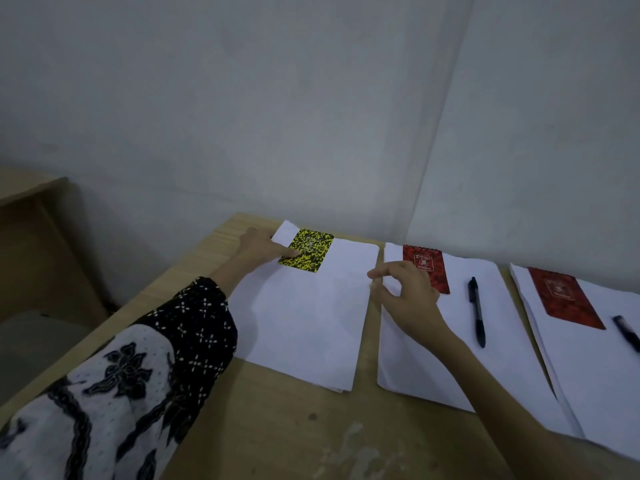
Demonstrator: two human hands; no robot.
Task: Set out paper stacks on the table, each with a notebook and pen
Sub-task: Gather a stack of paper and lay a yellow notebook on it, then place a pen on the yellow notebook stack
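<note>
Three white paper stacks, counting left (304,317), middle (460,344), right (595,368). Three small patterned notebooks: one yellow-and-black (310,251), one red spiral-bound (431,271), one darker red (568,298). Two dark pens, one (477,311) on the middle stack, one (627,332) at the right edge.

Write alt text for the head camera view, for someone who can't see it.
A person's left hand presses a yellow notebook onto the left paper stack, which has no pen. The right hand hovers over the middle stack; that stack and the right one each hold a red notebook and a pen.
</note>
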